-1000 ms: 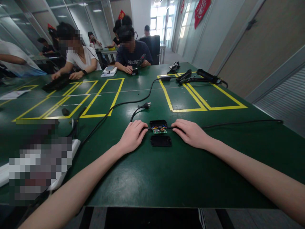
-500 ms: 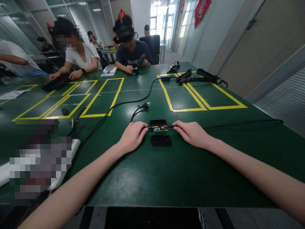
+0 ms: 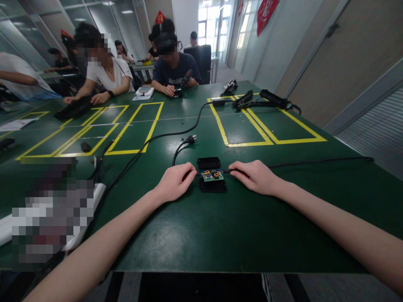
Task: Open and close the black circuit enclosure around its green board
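A small green circuit board [image 3: 212, 175] with cables at both ends sits over a black case half [image 3: 213, 186] on the green table [image 3: 201, 235]. My left hand [image 3: 174, 183] pinches the black cable at the board's left end. On the other side, my right hand [image 3: 256, 176] pinches the cable at the right end. A second black case half [image 3: 208, 162] lies just behind the board. The left cable curls back to a plug [image 3: 191, 139].
Yellow tape rectangles [image 3: 245, 126] mark the table. More black adapters and cables [image 3: 261, 100] lie at the far right. A white power strip [image 3: 94, 195] and a blurred patch are at the left. Other people sit working along the far side.
Both hands have brought the board toward me, from the far case half onto the near case half.
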